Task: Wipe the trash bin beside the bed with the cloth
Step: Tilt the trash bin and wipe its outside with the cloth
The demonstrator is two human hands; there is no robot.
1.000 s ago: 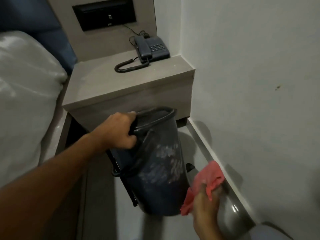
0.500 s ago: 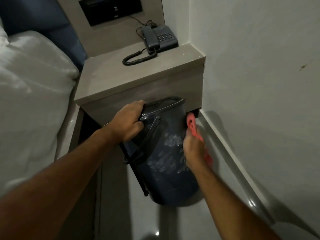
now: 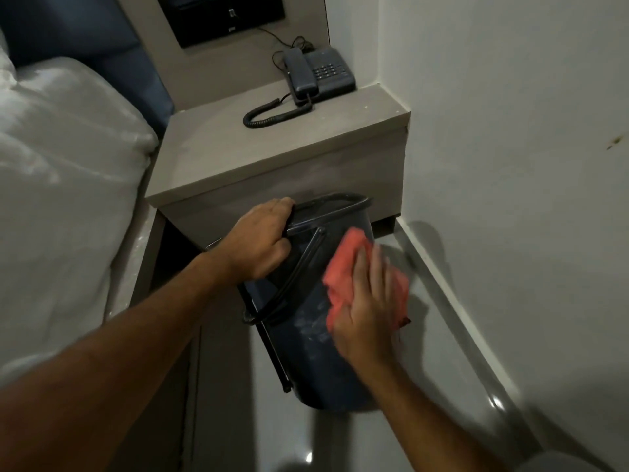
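Two hands engaged. Left hand (image 3: 258,240) clenched on the rim of the trash bin (image 3: 313,335), tilted on the floor before the bedside surface (image 3: 272,155). Right hand (image 3: 366,311) presses the cloth (image 3: 343,267) flat against its side. Bin judged light, rigid, smooth plastic; rim grip suits. Cloth soft.

Trash bin (image 3: 316,362): dark navy-blue body, pale whitish smudges on side, black rim and black handle. Cloth (image 3: 343,267): coral pink-red, plain, no pattern. Table (image 3: 272,155): matte grey-beige, plain. Telephone (image 3: 320,74): dark slate grey, black coiled cord, rows of pale keys. Wall panel (image 3: 221,18): black. Bed linen (image 3: 64,185): white, plain. Headboard (image 3: 85,28): deep blue. Wall (image 3: 510,131): off-white, small brownish mark toward right. Floor (image 3: 442,386): glossy light grey, white highlights.
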